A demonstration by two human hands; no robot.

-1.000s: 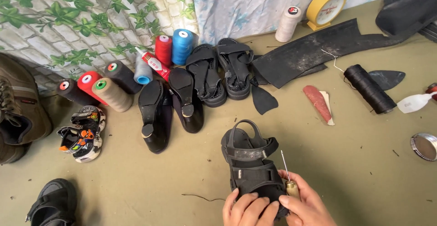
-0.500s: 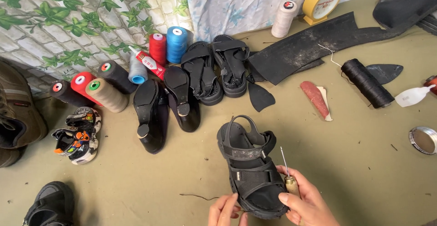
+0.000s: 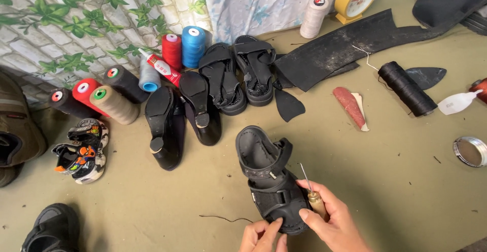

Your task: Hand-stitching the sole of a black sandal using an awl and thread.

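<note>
Both hands sit right at the bottom edge, partly cut off. The right hand point(image 3: 332, 221) is curled around a sewing awl point(image 3: 312, 191), gripping its wooden handle with the thin metal needle poking up past the thumb, and its thumb presses on the toe end of a black sandal point(image 3: 269, 178). The left hand point(image 3: 261, 236) only shows its fingers, bent and touching the sandal's front edge; the rest of it is out of frame, so I can't tell how tight the hold is. The sandal lies on the greenish floor point(image 3: 385, 181), straps up, heel pointing away. A loose dark thread point(image 3: 223, 217) lies just left of it.

Further out there's a pair of black heeled shoes point(image 3: 182, 115) lying sole-up, another pair of black sandals point(image 3: 238, 74), and a kid's colourful sandal point(image 3: 81, 148) off left. Behind them stand thread spools point(image 3: 152, 64) against the leafy wall covering. To the right lies a black thread roll point(image 3: 406, 87), a rubber sheet point(image 3: 345, 46), and a metal lid point(image 3: 471, 151) half cut off.
</note>
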